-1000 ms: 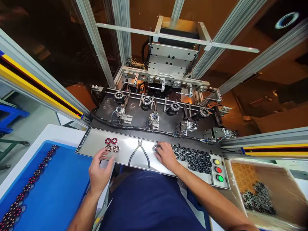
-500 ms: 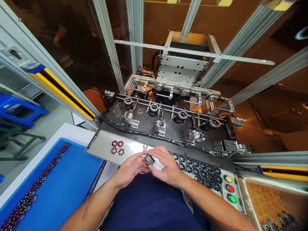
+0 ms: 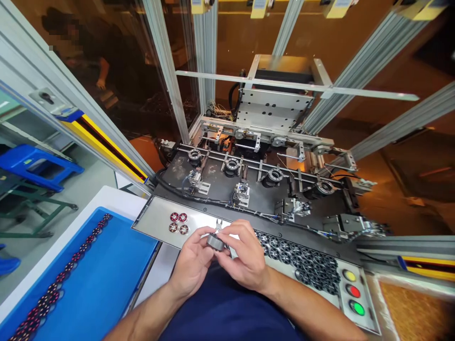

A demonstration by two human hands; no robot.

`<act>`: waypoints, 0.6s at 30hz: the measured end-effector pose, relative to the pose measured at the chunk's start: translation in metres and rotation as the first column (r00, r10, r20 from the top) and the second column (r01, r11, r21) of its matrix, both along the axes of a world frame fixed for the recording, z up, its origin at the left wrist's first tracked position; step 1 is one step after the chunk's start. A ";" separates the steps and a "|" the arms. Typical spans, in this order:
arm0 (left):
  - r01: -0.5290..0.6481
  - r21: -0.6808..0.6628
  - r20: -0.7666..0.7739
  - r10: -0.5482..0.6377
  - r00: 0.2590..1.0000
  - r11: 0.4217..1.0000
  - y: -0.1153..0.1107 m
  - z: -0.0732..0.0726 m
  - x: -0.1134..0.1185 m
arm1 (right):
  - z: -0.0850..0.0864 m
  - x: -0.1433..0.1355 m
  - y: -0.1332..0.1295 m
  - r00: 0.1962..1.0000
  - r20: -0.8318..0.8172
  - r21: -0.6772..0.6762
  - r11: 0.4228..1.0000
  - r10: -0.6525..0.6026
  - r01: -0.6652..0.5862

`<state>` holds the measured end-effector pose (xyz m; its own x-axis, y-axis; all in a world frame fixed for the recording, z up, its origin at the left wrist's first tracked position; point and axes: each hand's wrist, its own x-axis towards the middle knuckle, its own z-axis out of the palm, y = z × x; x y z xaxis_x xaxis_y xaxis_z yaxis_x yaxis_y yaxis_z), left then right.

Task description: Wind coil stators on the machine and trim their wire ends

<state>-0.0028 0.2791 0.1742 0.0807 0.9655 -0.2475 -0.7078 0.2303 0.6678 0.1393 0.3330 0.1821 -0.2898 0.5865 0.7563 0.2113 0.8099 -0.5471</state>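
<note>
Between both hands, in front of my body, is a dark grey round ring-like part [image 3: 215, 242], its smooth side wall facing me. My left hand [image 3: 194, 260] pinches it from the left with thumb and fingers. On the opposite side my right hand [image 3: 245, 255] grips it too, fingertips at its upper and lower edges. Just beyond the fingers, the jaws of a small pair of nippers [image 3: 219, 224] show on the metal tray [image 3: 156, 215]; the rest is hidden behind the hands. To the left lie several small red and dark round coils [image 3: 178, 222].
Right of my hands, black round parts [image 3: 302, 260] fill the tray, beside yellow, red and green buttons [image 3: 356, 308]. Ahead stands a machine fixture with round holders [image 3: 232, 165]. A blue tray [image 3: 106, 279] at left carries a row of coils. A person [image 3: 103, 71] works behind the panel.
The grey part has been turned so its side wall now faces me. Both hands stay closed round it. The view has shifted slightly, with the scene lower and further right.
</note>
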 end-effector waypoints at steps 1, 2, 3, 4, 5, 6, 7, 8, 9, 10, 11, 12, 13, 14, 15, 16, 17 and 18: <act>-0.009 0.008 -0.025 0.009 1.000 1.000 0.000 -0.001 -0.001 | 0.002 0.001 -0.001 1.000 0.020 -0.018 1.000 0.004 -0.004; -0.012 0.021 -0.056 0.013 0.998 1.000 0.001 -0.002 -0.002 | 0.004 0.004 -0.003 0.998 0.053 -0.051 0.998 0.030 -0.027; -0.009 0.036 -0.090 0.012 0.996 0.999 0.000 -0.003 -0.005 | 0.006 0.007 -0.004 0.992 0.095 -0.103 0.992 0.082 -0.072; -0.003 0.049 -0.123 0.009 0.992 0.999 -0.001 -0.004 -0.007 | 0.009 0.012 -0.005 0.978 0.140 -0.171 0.977 0.156 -0.131; 0.007 0.061 -0.152 0.003 0.988 0.998 -0.003 -0.005 -0.010 | 0.012 0.018 -0.005 0.955 0.177 -0.246 0.950 0.239 -0.193; 0.019 0.071 -0.173 -0.006 0.985 0.997 -0.005 -0.007 -0.013 | 0.013 0.024 -0.004 0.925 0.203 -0.321 0.915 0.320 -0.246; 0.033 0.077 -0.186 -0.018 0.982 0.997 -0.007 -0.008 -0.015 | 0.014 0.029 -0.002 0.896 0.220 -0.390 0.877 0.385 -0.282; 0.047 0.078 -0.195 -0.030 0.980 0.996 -0.010 -0.009 -0.017 | 0.014 0.034 0.002 0.870 0.231 -0.450 0.840 0.436 -0.302; 0.062 0.080 -0.200 -0.045 0.979 0.995 -0.012 -0.011 -0.018 | 0.012 0.037 0.007 0.842 0.245 -0.506 0.805 0.480 -0.311; 0.082 0.082 -0.205 -0.064 0.977 0.993 -0.013 -0.012 -0.019 | 0.011 0.039 0.012 0.813 0.256 -0.550 0.771 0.523 -0.322; 0.104 0.086 -0.212 -0.084 0.974 0.991 -0.014 -0.014 -0.021 | 0.008 0.040 0.017 0.777 0.266 -0.586 0.736 0.571 -0.340; 0.126 0.094 -0.225 -0.102 0.969 0.988 -0.015 -0.015 -0.022 | 0.006 0.039 0.021 0.735 0.273 -0.614 0.700 0.621 -0.364; 0.148 0.105 -0.239 -0.120 0.964 0.983 -0.016 -0.016 -0.023 | 0.005 0.039 0.024 0.694 0.274 -0.635 0.667 0.666 -0.389; 0.174 0.119 -0.254 -0.140 0.957 0.978 -0.017 -0.016 -0.024 | 0.003 0.037 0.027 0.657 0.268 -0.654 0.634 0.705 -0.413; 0.202 0.133 -0.269 -0.161 0.950 0.970 -0.017 -0.017 -0.026 | 0.003 0.036 0.028 0.631 0.251 -0.669 0.603 0.734 -0.434; 0.225 0.148 -0.283 -0.177 0.943 0.963 -0.018 -0.017 -0.028 | 0.003 0.034 0.029 0.621 0.223 -0.684 0.575 0.751 -0.449; 0.244 0.162 -0.295 -0.189 0.937 0.956 -0.018 -0.018 -0.031 | 0.003 0.032 0.029 0.622 0.190 -0.697 0.550 0.760 -0.459; 0.261 0.174 -0.308 -0.199 0.930 0.950 -0.018 -0.018 -0.033 | 0.003 0.029 0.029 0.627 0.156 -0.708 0.529 0.763 -0.468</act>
